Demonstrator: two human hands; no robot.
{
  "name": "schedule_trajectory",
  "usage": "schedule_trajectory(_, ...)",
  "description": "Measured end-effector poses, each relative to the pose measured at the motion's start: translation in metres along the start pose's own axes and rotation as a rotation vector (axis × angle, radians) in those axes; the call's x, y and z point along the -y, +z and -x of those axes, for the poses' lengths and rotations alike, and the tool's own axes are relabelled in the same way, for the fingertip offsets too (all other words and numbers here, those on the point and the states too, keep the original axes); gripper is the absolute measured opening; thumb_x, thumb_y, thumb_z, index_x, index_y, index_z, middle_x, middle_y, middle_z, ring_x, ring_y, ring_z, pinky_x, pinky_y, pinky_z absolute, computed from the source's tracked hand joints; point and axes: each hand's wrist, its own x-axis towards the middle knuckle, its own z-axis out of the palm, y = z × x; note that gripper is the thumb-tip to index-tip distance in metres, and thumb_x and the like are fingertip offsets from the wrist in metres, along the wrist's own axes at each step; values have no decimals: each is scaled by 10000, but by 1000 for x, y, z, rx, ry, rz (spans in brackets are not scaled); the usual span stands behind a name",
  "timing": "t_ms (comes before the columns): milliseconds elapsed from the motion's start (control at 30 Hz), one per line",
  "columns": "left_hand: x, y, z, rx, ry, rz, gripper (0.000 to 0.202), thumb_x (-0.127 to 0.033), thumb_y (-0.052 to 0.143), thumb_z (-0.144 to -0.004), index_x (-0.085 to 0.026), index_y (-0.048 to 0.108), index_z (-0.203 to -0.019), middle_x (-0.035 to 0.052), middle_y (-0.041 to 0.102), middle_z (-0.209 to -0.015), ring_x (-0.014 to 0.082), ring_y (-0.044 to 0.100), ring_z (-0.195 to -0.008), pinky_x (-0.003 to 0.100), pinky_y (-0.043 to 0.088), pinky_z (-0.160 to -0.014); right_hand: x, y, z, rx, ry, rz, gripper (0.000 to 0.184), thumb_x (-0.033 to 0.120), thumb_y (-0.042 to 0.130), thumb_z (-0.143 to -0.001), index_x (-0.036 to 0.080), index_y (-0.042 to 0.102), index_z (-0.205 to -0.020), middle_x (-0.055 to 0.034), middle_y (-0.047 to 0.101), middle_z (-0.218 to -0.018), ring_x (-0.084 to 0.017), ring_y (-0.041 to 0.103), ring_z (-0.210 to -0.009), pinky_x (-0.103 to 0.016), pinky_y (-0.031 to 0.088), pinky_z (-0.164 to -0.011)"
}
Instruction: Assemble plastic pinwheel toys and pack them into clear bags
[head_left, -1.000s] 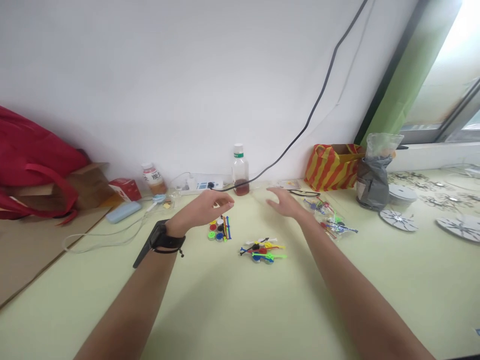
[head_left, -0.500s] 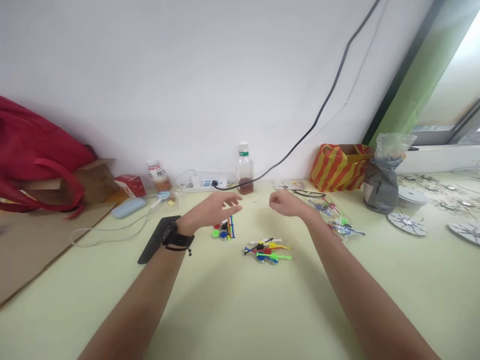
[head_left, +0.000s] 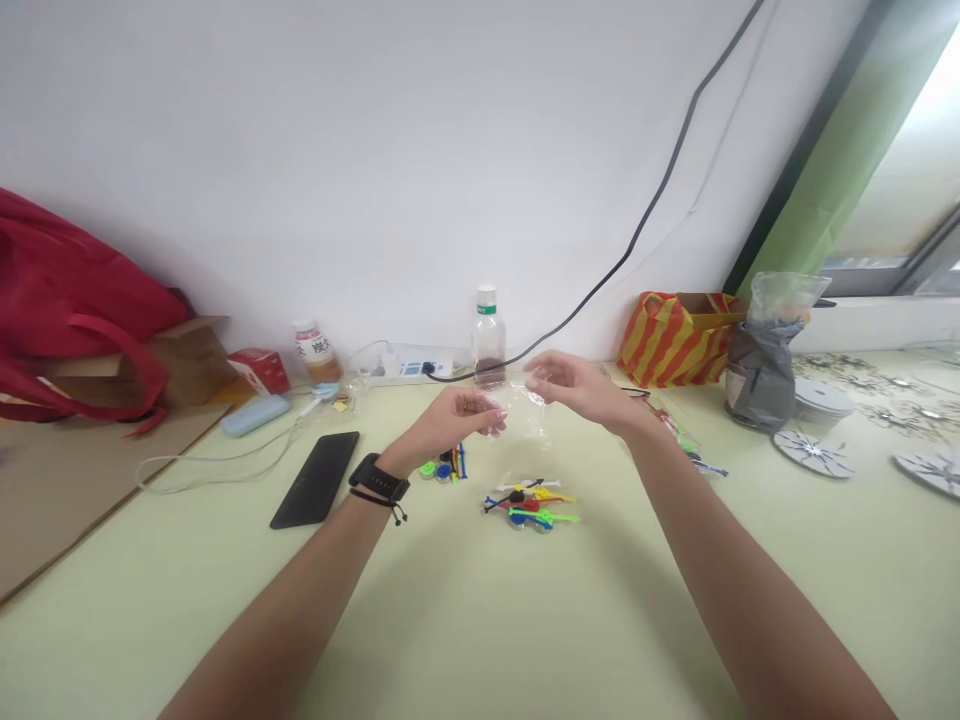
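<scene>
A clear plastic bag (head_left: 529, 430), thin and hard to make out, hangs between my two hands above the table. My left hand (head_left: 454, 418), with a black watch on its wrist, pinches the bag's left side. At the bag's upper right, my right hand (head_left: 581, 388) has its fingers closed on it. Below the bag lies a pile of coloured plastic arrow-shaped pieces (head_left: 536, 505) in green, yellow, white, red, blue and black. A smaller group of coloured round pieces and sticks (head_left: 444, 468) sits partly hidden under my left hand.
A black phone (head_left: 315, 480) lies left of my left wrist. Behind stand a bottle (head_left: 489, 335) and a power strip (head_left: 412, 365) with a black cable. Bagged coloured pieces (head_left: 686, 440), a striped bag (head_left: 675, 340), a grey bag (head_left: 761, 375) and slotted discs (head_left: 814, 453) are on the right.
The clear bag now shows stretched between my hands. My left hand has moved right and its fingers have closed; my right hand has lifted slightly and its fist has loosened into a grip.
</scene>
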Motion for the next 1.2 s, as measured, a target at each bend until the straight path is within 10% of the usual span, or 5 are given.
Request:
schedule_trajectory(267, 10, 13, -5, -126, -80, 12, 423, -561, 734, -839, -161, 688, -971, 94, 750, -928, 189, 716, -755, 306, 565, -701, -36, 11, -21, -283, 9, -203, 436, 587, 724, -833, 226, 632, -1059, -11, 672, -789, -152, 626, -699, -295, 542, -684)
schedule_trajectory(467, 32, 13, -12, -428, -75, -49, 470, -637, 622, -892, -172, 661, -950, 44, 703, -773, 148, 660, -615, 240, 486, -552, -55, 24, -14, 213, 243, -302, 540, 432, 863, -740, 192, 637, -1168, -46, 720, -872, -187, 698, -806, -332, 586, -777)
schedule_trajectory(567, 40, 12, -13, -520, -149, -76, 554, -722, 558, -881, -176, 651, -909, 40, 695, -718, 153, 647, -532, 245, 473, -492, -58, 34, -17, 160, 179, -343, 467, 365, 849, -749, 193, 662, -1142, -3, 694, -798, -160, 690, -781, -313, 571, -789)
schedule_trajectory(900, 34, -4, -10, -304, -133, -28, 502, -650, 689, -829, -152, 659, -767, 14, 640, -592, 118, 579, -479, 240, 457, -483, -73, 23, -21, -20, 190, -311, 484, 354, 861, -715, 200, 639, -1116, -19, 720, -758, -163, 674, -705, -304, 557, -707)
schedule_trajectory(1200, 13, -14, -5, -206, -84, 111, 296, -417, 804, -791, -159, 697, -891, 105, 781, -1010, 243, 735, -994, 414, 554, -965, -40, 16, -17, -313, -114, 176, 388, 533, 701, -855, 199, 600, -684, -25, 669, -718, -171, 613, -680, -308, 511, -653)
